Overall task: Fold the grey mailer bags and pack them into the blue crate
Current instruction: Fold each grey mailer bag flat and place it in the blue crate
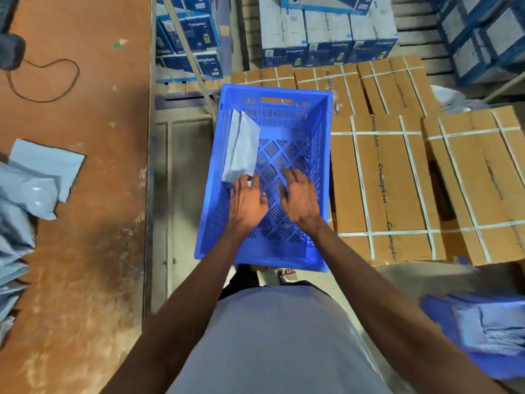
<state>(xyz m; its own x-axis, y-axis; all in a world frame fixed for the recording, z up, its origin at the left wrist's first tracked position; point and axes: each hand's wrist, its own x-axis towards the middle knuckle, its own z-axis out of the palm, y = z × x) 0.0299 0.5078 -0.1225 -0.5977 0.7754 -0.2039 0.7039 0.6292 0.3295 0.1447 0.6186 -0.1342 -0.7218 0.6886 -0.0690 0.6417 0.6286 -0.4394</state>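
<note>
Flanking blue crate (272, 260), strapped cartons (397, 177), worktable (85, 137)

My orange-brown worktop (79, 123) is scuffed and stained. On its far end lies a looped black cable (45, 81). Past it stand stacked blue-and-white printed cartons (193, 38); to its right, strapped brown cardboard boxes (392, 180) lie packed side by side.
</note>
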